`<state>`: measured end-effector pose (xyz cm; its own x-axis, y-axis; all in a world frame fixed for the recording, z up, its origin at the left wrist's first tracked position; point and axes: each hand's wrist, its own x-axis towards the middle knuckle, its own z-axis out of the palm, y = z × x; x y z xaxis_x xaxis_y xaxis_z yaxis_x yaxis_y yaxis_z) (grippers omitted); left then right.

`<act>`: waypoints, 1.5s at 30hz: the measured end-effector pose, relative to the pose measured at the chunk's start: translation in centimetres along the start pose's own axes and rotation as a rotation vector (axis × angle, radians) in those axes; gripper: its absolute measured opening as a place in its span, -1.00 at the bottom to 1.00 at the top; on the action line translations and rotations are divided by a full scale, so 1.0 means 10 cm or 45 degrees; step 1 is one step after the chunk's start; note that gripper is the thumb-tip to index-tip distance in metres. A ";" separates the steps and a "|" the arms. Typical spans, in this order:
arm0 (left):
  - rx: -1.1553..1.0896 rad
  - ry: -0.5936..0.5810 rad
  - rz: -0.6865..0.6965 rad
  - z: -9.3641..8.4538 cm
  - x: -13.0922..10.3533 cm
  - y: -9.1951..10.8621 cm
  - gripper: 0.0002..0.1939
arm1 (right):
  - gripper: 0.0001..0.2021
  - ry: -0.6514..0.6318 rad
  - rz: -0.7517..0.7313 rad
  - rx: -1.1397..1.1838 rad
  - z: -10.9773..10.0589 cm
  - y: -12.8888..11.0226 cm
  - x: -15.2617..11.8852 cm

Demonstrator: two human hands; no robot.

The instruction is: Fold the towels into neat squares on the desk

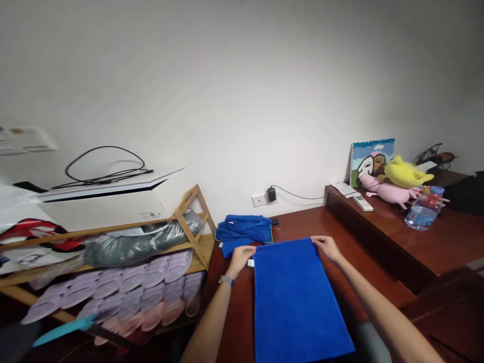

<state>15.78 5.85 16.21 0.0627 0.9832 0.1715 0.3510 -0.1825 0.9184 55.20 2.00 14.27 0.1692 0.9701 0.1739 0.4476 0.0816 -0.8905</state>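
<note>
A blue cloth is spread out in front of me over the reddish-brown desk, its near end reaching the bottom of the view. My left hand pinches its far left corner, beside a small white tag. The far right corner is pinched between the fingers of my right hand. The far edge runs nearly straight between the two hands. Behind my left hand, against the wall, lies a crumpled pile of blue cloths.
On the left, a wooden rack holds a white box and rows of lilac slippers. A raised shelf at right carries plush toys, a remote and a water bottle. A black plug sits in the wall socket.
</note>
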 end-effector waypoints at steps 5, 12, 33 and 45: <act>0.217 -0.008 -0.019 0.27 0.12 -0.72 -0.69 | -0.65 -0.103 0.080 -0.229 0.51 0.58 0.21; 0.509 0.044 0.165 0.35 0.22 -1.19 -0.77 | -0.59 -0.226 0.038 -0.584 0.66 0.97 0.39; 1.224 -0.320 0.246 0.92 0.08 -1.08 -0.33 | -0.32 -0.451 -0.050 -1.012 1.01 0.70 0.27; 1.585 0.114 -0.184 0.56 -0.84 -1.18 -0.18 | -0.24 -0.220 -0.044 -0.923 1.33 0.73 -1.70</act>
<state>16.38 -0.20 1.92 -0.0965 0.9814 0.1662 0.9947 0.1011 -0.0199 43.95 -10.82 -0.81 0.0308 0.9967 0.0753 0.9272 -0.0003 -0.3746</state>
